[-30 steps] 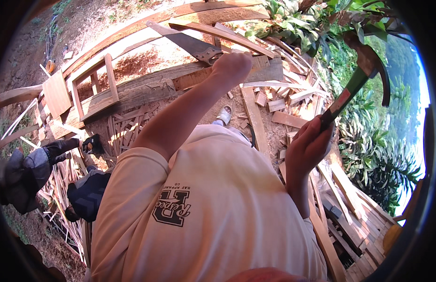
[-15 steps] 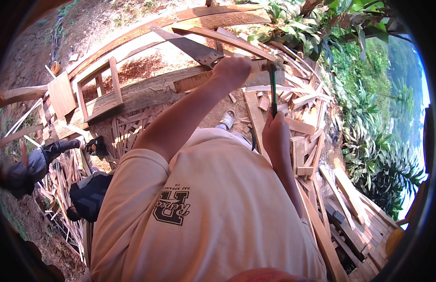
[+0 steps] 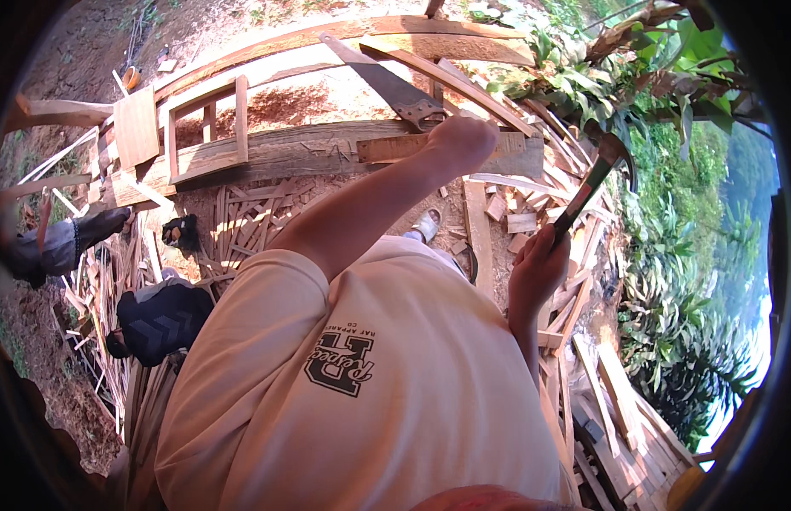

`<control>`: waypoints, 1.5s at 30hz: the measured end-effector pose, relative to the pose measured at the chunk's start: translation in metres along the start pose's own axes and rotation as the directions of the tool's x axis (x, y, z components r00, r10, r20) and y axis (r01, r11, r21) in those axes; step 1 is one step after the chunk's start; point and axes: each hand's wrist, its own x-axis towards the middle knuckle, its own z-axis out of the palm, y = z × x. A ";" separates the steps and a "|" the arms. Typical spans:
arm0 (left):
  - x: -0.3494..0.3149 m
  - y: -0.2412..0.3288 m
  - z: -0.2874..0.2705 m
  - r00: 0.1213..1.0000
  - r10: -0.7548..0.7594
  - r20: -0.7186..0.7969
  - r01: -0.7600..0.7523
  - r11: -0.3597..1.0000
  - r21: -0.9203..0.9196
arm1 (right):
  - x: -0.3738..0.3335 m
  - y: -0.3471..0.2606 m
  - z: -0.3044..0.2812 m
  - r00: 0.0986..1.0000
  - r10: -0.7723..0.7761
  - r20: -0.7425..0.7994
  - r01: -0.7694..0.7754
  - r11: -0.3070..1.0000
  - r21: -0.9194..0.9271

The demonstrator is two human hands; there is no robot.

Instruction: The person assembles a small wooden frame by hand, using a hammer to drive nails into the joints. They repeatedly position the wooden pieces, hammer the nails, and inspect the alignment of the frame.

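Over the woodpile: I look down past a pale shirt (image 3: 395,400) at both hands, raised above scattered offcuts.
Right hand: my right hand (image 3: 536,272) is lifted at the right of the view, forearm rising from below, wrist cocked back, fingers (image 3: 544,247) wrapped tight round the lower end of the hammer (image 3: 593,183).
Hammer axis: I see its long handle slanting up and to the right from the fist, with the dark metal head (image 3: 615,152) at the top, up against the foliage (image 3: 668,102).
Hammer versus fingers: only the butt of the handle sits inside the grip; most of the shaft and all of the head stand clear above the fingers.
Left hand: my left arm stretches forward and up the middle of the view, and the left hand (image 3: 459,140) is balled over a short board (image 3: 395,149) lying on the thick beam (image 3: 284,153). From here I cannot tell whether the fingers pinch anything, since they are hidden under the fist.
Saw: a handsaw (image 3: 382,81) lies just beyond the left hand, blade pointing up-left, its handle end touching or nearly touching the knuckles.
Frame: a small wooden frame (image 3: 204,128) rests on the beam, well left of the hand.
Ground: slats and offcuts (image 3: 242,221) lie on red earth.
Left edge: someone else's dark shoes (image 3: 161,319) show there.
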 end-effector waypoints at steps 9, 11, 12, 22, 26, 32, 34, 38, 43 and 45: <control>-0.011 0.003 0.000 0.992 0.025 -0.123 -0.020 0.999 0.039 | 0.103 0.052 0.076 0.999 -0.014 0.044 0.016 0.999 -0.048; -0.020 -0.007 -0.005 0.994 0.026 -0.105 -0.028 0.999 -0.017 | 0.105 0.048 0.089 0.991 0.058 0.117 -0.060 0.998 0.015; -0.027 -0.013 -0.018 0.992 -0.012 -0.124 -0.009 0.986 -0.166 | 0.106 0.043 0.094 0.984 0.095 0.149 -0.103 0.994 0.046; -0.189 -0.274 0.065 0.793 -0.536 -0.291 0.425 0.828 -0.366 | 0.110 0.036 0.106 0.976 0.201 0.080 -0.206 0.977 0.059; -0.229 -0.302 0.122 0.932 -0.352 -0.086 0.340 0.932 -0.128 | 0.110 0.032 0.103 0.971 0.220 0.092 -0.226 0.972 0.060; -0.235 -0.324 0.153 0.975 -0.217 -0.042 0.215 0.975 -0.060 | 0.113 0.031 0.109 0.965 0.247 0.088 -0.257 0.957 0.136; -0.239 -0.331 0.159 0.987 -0.151 -0.049 0.150 0.989 -0.014 | 0.110 0.028 0.113 0.963 0.262 0.063 -0.269 0.954 0.135; -0.244 -0.342 0.167 0.995 -0.050 -0.083 0.055 0.997 0.061 | 0.107 0.024 0.114 0.960 0.277 0.046 -0.281 0.956 0.088; -0.240 -0.343 0.166 0.996 -0.094 0.004 0.093 0.993 0.074 | 0.110 0.032 0.111 0.953 0.300 0.035 -0.302 0.950 0.084; -0.238 -0.341 0.156 0.983 -0.175 -0.047 0.176 0.984 0.017 | 0.108 0.025 0.114 0.956 0.292 0.032 -0.294 0.955 0.051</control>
